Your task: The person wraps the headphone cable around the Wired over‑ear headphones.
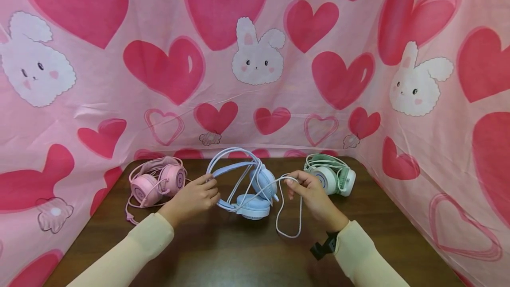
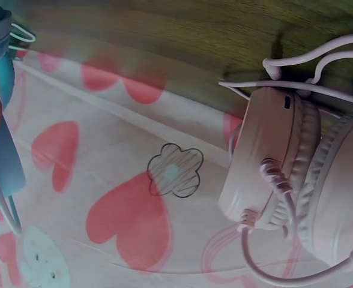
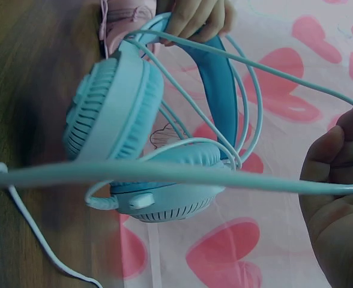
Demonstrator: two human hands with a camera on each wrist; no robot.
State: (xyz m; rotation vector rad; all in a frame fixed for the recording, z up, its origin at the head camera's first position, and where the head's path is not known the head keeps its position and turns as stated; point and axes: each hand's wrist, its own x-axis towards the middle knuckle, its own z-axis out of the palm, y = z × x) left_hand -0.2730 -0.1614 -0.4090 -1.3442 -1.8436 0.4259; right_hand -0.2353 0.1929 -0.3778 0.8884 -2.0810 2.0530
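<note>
Light blue headphones [image 1: 254, 207] are in the middle of the head view, over the table, with thin cable strands looped about the headband and ear cups. My left hand [image 1: 198, 197] grips their headband on its left side. On the other side, my right hand [image 1: 314, 196] pinches the headphones' pale cable [image 1: 288, 236] between thumb and fingers. One stretch of it runs left to the ear cups, and a loop hangs below the hand. In the right wrist view the cable [image 3: 164, 173] crosses in front of both ear cups [image 3: 113, 111].
Pink headphones [image 1: 175, 178] with their cable lie at the table's left, close to my left forearm. Green and white headphones [image 1: 328, 176] lie at the back right, behind my right hand. Pink cloth [image 1: 255, 101] with hearts and rabbits encloses the brown table [image 1: 239, 256].
</note>
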